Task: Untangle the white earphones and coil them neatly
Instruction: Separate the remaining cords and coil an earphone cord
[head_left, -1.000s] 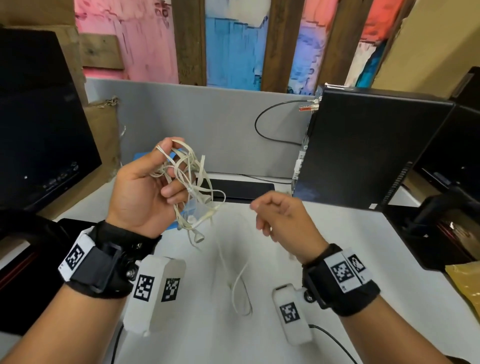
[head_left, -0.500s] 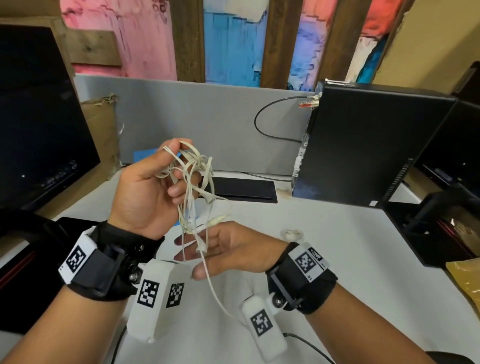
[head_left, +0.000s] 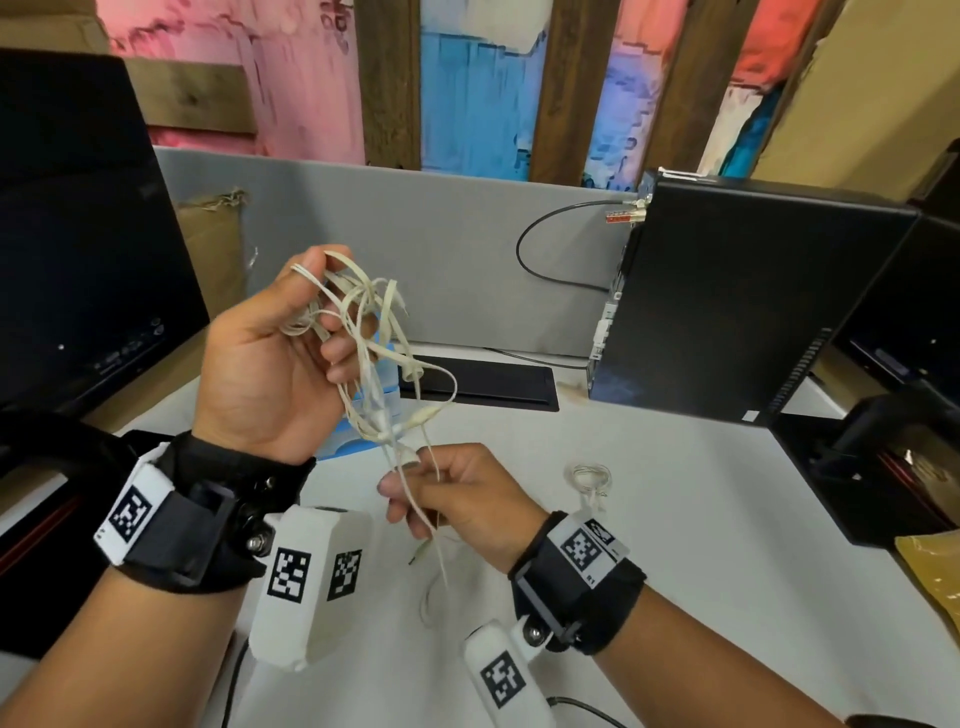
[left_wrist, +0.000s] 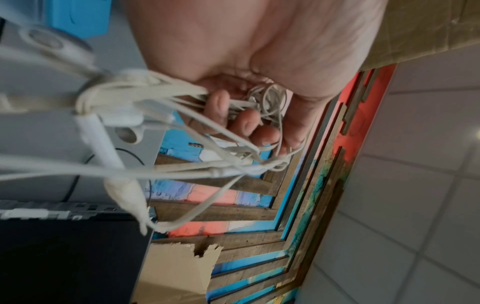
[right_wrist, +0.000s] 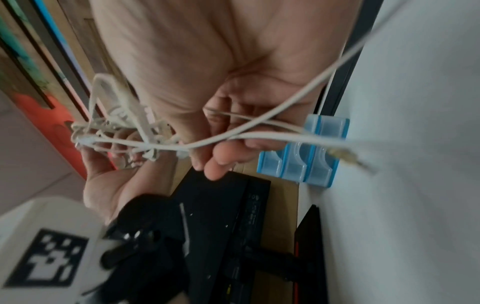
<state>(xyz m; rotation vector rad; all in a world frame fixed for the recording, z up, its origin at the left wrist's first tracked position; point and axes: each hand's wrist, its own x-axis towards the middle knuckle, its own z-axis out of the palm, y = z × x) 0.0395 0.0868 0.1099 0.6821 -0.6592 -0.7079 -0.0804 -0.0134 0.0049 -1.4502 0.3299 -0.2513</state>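
White desk (head_left: 727, 519): pale matte top, fills the lower frame. Grey partition panel (head_left: 415, 234): stands along the desk's far edge. Wall behind the panel (head_left: 467, 78): painted in pink, blue and red-orange patches, crossed by dark upright wooden beams (head_left: 389, 78). Dark monitor (head_left: 78, 234): at the desk's left edge, screen unlit. Black computer tower (head_left: 753, 296): upright toward the far right corner, a black cable (head_left: 540, 249) looping from its top rear across the panel. Brown cardboard (head_left: 213, 249): leans between monitor and panel. Ceiling, seen in the left wrist view: pale square tiles (left_wrist: 415, 164).
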